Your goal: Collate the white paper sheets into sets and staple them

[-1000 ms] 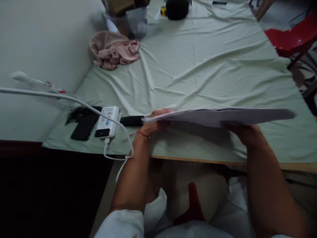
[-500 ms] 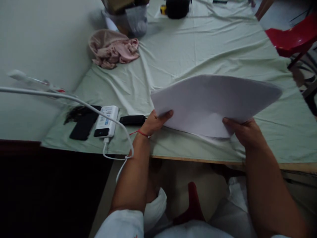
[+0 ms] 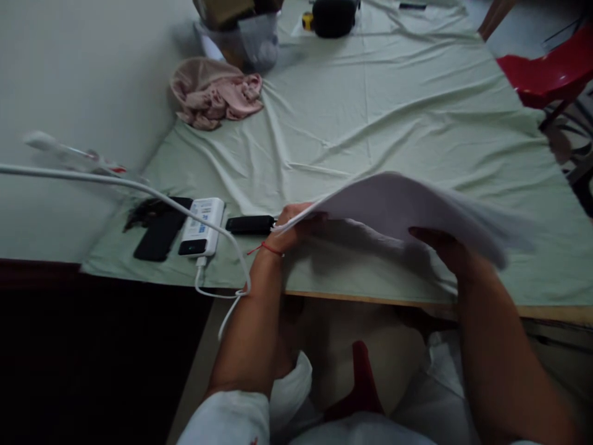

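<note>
Over surface [image 3: 370, 111] near edge, 6 o'clock | left hand [image 3: 291, 227] pinches paper [image 3: 398, 204] at its 9 o'clock corner | right hand [image 3: 442, 250] grips 3 o'clock underside | paper aloft, bowed, not yet laid flat | power bank [image 3: 202, 225] at 9 o'clock, untouched

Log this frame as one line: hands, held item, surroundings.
left hand: shut on paper stack corner | right hand: shut on its near edge | stack: held above green sheet | nearby: power bank, phone
</note>
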`<state>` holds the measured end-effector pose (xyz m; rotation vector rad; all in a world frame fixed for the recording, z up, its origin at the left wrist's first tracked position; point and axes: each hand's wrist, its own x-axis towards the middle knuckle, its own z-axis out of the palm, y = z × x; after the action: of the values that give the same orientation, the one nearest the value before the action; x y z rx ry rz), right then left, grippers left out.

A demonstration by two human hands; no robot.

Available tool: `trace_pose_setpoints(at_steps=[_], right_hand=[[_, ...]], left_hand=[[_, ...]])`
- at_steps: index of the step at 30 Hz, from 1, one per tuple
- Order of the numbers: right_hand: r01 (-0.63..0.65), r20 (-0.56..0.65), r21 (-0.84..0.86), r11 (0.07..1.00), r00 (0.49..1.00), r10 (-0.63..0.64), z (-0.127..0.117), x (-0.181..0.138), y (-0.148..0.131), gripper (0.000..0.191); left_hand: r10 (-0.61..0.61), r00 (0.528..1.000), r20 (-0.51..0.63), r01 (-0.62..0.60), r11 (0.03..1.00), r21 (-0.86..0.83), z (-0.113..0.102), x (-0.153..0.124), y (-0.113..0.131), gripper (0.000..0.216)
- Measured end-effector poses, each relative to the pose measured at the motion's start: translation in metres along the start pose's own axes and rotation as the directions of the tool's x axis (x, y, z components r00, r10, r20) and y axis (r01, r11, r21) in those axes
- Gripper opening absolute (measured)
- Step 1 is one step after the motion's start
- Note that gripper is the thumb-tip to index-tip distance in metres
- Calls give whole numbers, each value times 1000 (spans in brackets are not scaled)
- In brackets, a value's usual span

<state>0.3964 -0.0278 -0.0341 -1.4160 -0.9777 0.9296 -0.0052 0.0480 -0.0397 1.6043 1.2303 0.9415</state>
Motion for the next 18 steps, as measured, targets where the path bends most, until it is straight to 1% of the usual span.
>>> trace_pose_setpoints(at_steps=[3, 5, 6, 8, 11, 14, 16, 18], right_hand=[[-26, -76, -187, 982, 997, 12, -1, -3, -6, 52], [-45, -81, -223, 974, 996, 27, -1, -5, -10, 49], [-58, -64, -195, 979, 997, 46, 0, -5, -12, 46], [-97, -18, -85, 992, 995, 96, 3, -6, -14, 43], [-141, 2, 80, 987, 990, 141, 8, -8, -18, 49], [-136, -40, 160, 978, 989, 144, 12, -10, -20, 55], [-98, -110, 198, 975, 986, 121, 14, -9, -21, 54], [-35, -207, 228, 973, 975, 83, 15, -7, -20, 51]], left_hand=[[8, 999, -46, -9, 1000, -9, 3, 0, 0, 40], [-9, 998, -63, 6, 999, -44, 6, -3, 5, 46], [-26, 997, -70, 21, 997, -73, 6, -5, 9, 51], [-62, 994, -89, 48, 987, -151, 8, -9, 17, 60], [-101, 990, -102, 68, 956, -286, 9, -15, 26, 67], [-158, 982, -98, 100, 893, -439, 13, -20, 30, 68], [-208, 975, -73, 140, 842, -522, 17, -21, 31, 69], [-240, 970, -20, 187, 802, -567, 21, -21, 32, 74]])
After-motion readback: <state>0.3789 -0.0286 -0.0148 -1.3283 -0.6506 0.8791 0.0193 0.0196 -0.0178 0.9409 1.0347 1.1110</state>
